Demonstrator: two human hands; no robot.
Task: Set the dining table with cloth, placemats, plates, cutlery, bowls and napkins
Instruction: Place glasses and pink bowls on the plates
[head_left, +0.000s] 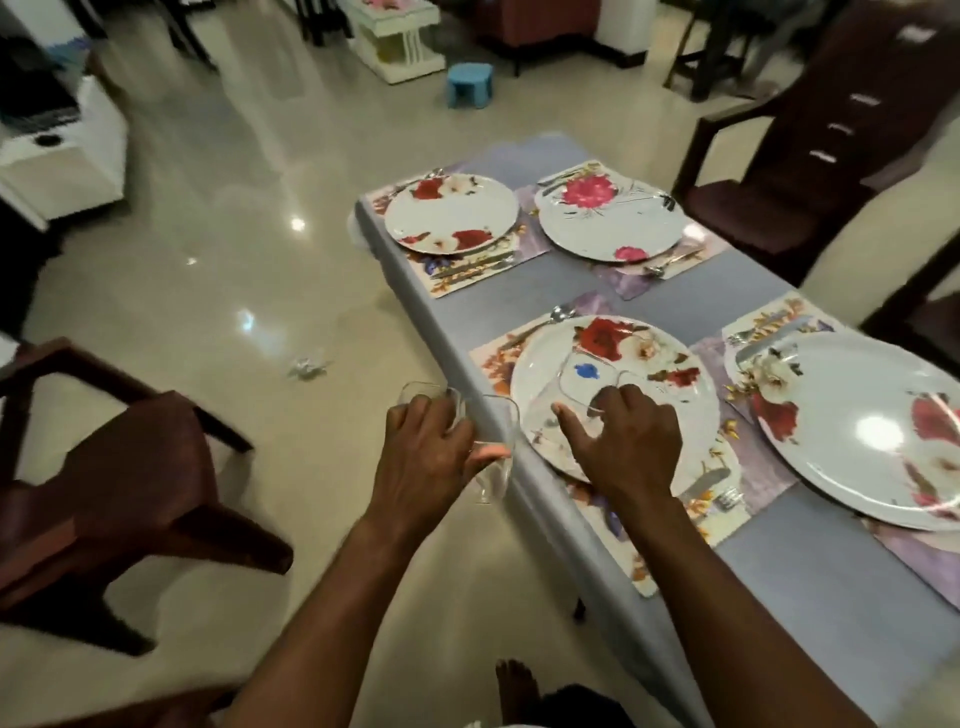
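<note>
A lavender cloth (571, 291) covers the table, with floral placemats (462, 275) under flowered white plates. My right hand (628, 441) grips a clear glass bowl (587, 374) with a blue flower, resting it on the near-left plate (688, 415). My left hand (426, 452) holds more clear glass bowls (493, 452) just off the table's left edge. The other plates sit at near right (857, 431), far left (452, 213) and far right (613, 223). A spoon (558, 314) lies above the near-left plate, a knife and fork (727, 499) below it.
A brown plastic chair (104, 493) stands at my left, another (810, 156) beyond the table's far right side. A crumpled scrap (306, 366) lies on the shiny floor. A blue stool (470, 85) and a white cabinet (62, 156) stand farther off.
</note>
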